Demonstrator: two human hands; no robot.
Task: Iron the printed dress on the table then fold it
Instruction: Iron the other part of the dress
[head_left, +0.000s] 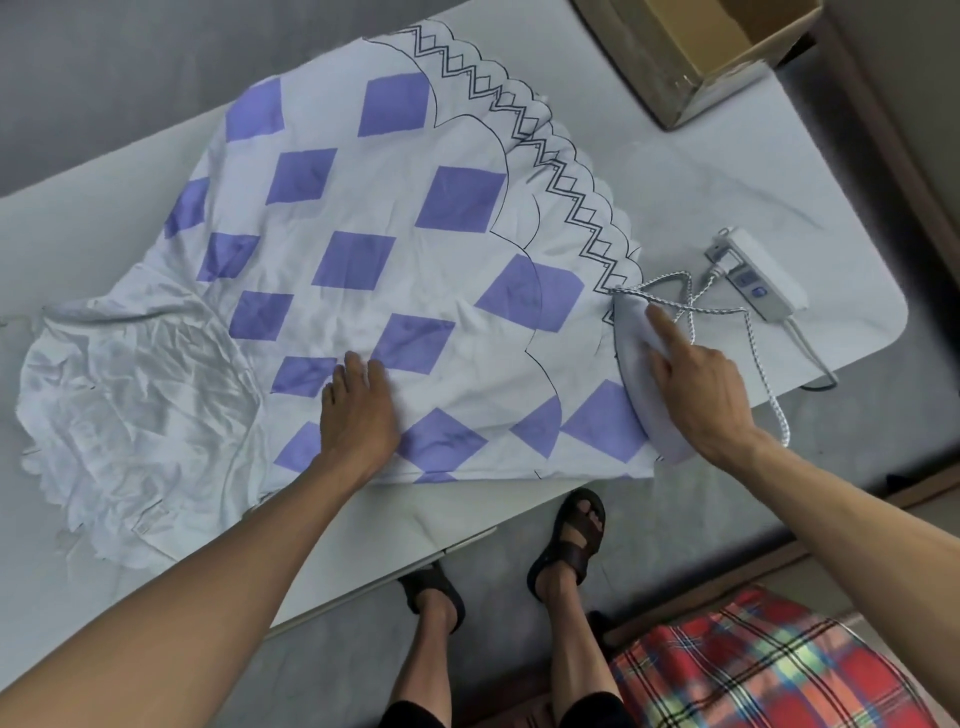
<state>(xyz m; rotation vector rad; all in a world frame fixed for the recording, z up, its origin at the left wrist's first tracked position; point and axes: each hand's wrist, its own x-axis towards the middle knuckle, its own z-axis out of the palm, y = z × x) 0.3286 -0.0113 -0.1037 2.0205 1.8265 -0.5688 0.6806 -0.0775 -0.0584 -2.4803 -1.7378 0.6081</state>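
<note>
While our left hand lies flat on the printed dress, fingers straight and pressing the cloth, our right hand grips the iron, forefinger stretched along its top. The dress is spread over the white surface, bodice crumpled at the left. The iron sits near the dress's zigzag hem, and its braided cord loops beside a power strip.
</note>
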